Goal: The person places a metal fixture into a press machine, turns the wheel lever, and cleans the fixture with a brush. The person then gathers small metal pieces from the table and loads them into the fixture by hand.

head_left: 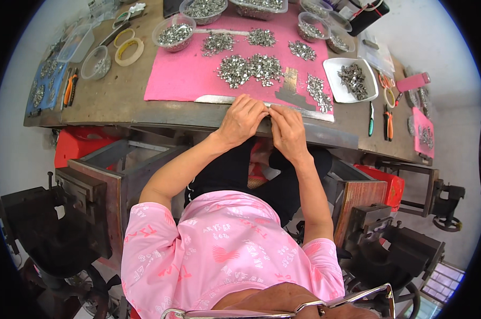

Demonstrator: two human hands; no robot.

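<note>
At the front edge of the bench my left hand (242, 118) and my right hand (288, 131) meet, fingertips pinched close together. Whatever they hold between them is too small to make out. Just beyond my fingers lies a pink mat (187, 80) with a whitish strip (219, 99) along its near edge. Several heaps of small shiny metal pieces rest on it, the nearest being a wide double pile (250, 70). A narrower pile (318, 93) lies to the right, beside a dull flat patch (291, 82) on the mat.
Clear plastic tubs of metal pieces (175, 34) line the mat's far side. A white square dish (351, 80) holds darker pieces on the right. Orange-handled pliers (388, 125) and a green-handled tool (371, 119) lie nearby. Tape rolls (129, 51) sit left. Dark vises (81, 202) stand below the bench.
</note>
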